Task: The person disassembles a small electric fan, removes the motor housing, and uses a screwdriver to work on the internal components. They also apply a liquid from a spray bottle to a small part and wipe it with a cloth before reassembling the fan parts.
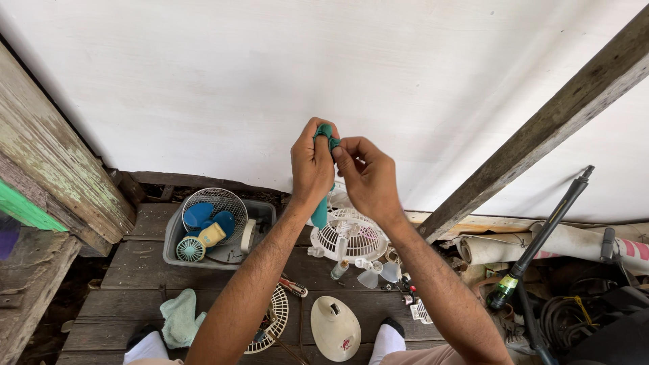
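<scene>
Both my hands are raised in front of the white wall, gripping one teal plastic part (326, 135) between them. My left hand (311, 164) wraps its upper end, and the part's lower end (320, 213) pokes out below my left wrist. My right hand (367, 176) pinches the top from the right, fingertips touching the left hand's. Below them on the wooden floor lie a white fan grille (348, 236), a second white grille (273, 326) and a cream fan base (335, 328).
A grey tub (177, 238) holds a wire guard, blue fan blades and a small teal fan. A green cloth (180, 318) lies at the lower left. Rolled sheets, a black pole (549, 223), cables and small parts crowd the right. My white-socked feet rest at the bottom edge.
</scene>
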